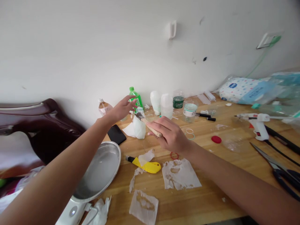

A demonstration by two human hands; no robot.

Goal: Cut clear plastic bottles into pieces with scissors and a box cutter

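Note:
My right hand (170,132) is closed around the wooden handle of a brush (153,128). The brush's dark bristle end lies against the upper part of a small bottle (140,129) wrapped in damp white paper, which stands upright on the wooden table. Close by the top of that bottle is my left hand (123,108), its fingers stretched out and apart; whether a fingertip touches the bottle I cannot tell. Below lie a yellow utility knife (150,166) and torn sheets of white tissue (181,178). A metal bowl (118,168) of cloudy liquid sits under my left forearm.
Behind stand a green bottle (138,99), two white-coated bottles (166,104) and cut plastic bottle pieces (190,110). A black phone (117,134) lies left. Rightward are a red cap (216,139), a glue gun (260,123), scissors (273,162) and a wipes pack (243,90).

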